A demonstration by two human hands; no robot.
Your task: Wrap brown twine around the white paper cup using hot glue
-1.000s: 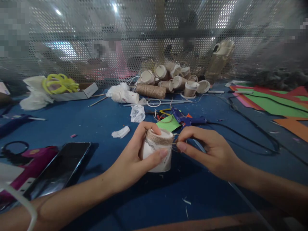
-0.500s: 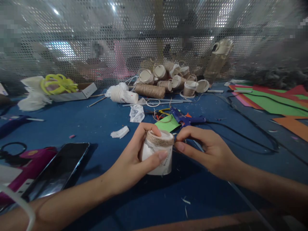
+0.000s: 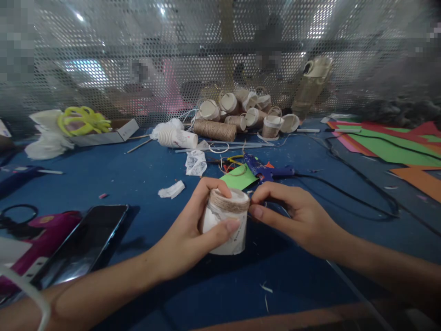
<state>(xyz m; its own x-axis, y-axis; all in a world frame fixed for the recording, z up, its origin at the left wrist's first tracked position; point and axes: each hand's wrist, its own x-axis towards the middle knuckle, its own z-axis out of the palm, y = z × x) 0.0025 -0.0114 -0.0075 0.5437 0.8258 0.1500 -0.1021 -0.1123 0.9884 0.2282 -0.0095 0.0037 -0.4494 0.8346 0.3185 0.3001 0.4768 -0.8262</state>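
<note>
Over the near middle of the blue table [image 3: 151,168], the left hand [image 3: 188,232] gripped a white paper cup [image 3: 223,239] between thumb and fingers, jute twine [image 3: 229,202] banding its upper end. The right hand [image 3: 292,214] pinched the twine at the cup's right side. Farther off lay a blue hot glue gun [image 3: 264,172], beside green paper [image 3: 238,178].
</note>
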